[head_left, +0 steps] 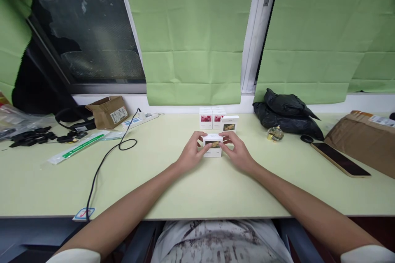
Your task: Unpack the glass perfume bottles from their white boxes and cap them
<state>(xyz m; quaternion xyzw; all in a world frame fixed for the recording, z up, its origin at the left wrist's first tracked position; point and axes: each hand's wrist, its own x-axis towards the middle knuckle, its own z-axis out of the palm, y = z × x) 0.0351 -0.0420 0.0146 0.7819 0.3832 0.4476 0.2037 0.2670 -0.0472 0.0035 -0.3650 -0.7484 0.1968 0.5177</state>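
A small white box with a gold picture [213, 146] stands on the pale green table [191, 189] straight ahead of me. My left hand [191, 153] grips its left side with curled fingers, and my right hand [237, 152] grips its right side and top. Just behind it stand more small white boxes [212, 118], two with red pictures and one with a gold picture [230, 124].
A black cable [105, 158] loops across the left of the table. Further left lie a cardboard box [108, 111], a power strip [140, 120], black parts and a long packet. At the right are a black bag [286, 113], a small gold bottle [275, 133], a phone [339, 158] and a brown parcel [362, 139].
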